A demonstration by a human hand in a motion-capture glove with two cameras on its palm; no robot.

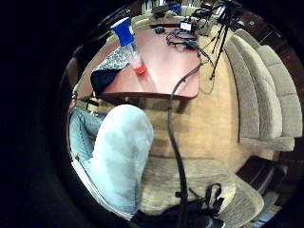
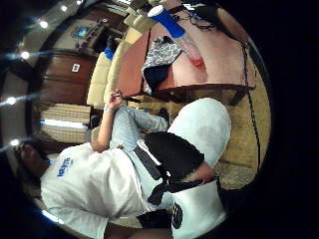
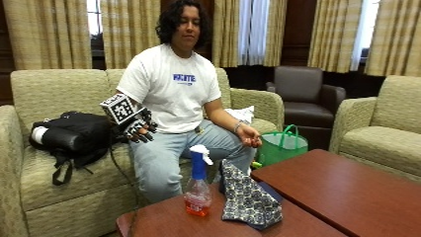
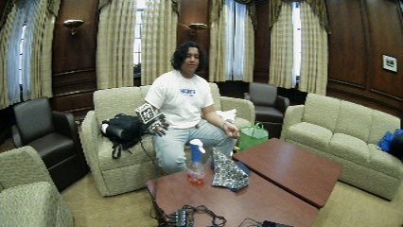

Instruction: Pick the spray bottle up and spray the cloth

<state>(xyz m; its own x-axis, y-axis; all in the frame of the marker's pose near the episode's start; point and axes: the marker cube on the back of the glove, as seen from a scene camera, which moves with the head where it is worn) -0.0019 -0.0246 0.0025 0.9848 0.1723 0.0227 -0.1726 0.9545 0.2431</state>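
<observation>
Person seated on a sofa (image 3: pixel 59 94) behind the counter (image 3: pixel 342 187). Gloved right hand (image 3: pixel 137 126) raised beside the torso, well apart from the counter; fingers loosely curled and hanging, holding nothing. Bare left hand (image 3: pixel 250 137) rests near the knee.

Spray bottle (image 3: pixel 197 185) stands upright near the counter's edge closest to the person: white trigger head, blue neck, clear body with a shallow layer of orange-red liquid at the bottom. Cloth (image 3: pixel 246 197), patterned dark-and-white, lies bunched just beside the bottle, draped toward the same edge; it appears to overhang slightly in the palm views.

Handling, as judged: bottle mostly empty, so light and likely tippy if nudged at the head. Plastic body stiff, probably smooth. Best hold looks like the blue neck under the trigger, forefinger free for the lever. Cloth soft, limp; will not resist spray.

Writing: blue lettering on the white shirt, not legible. No label readable on the bottle.
</observation>
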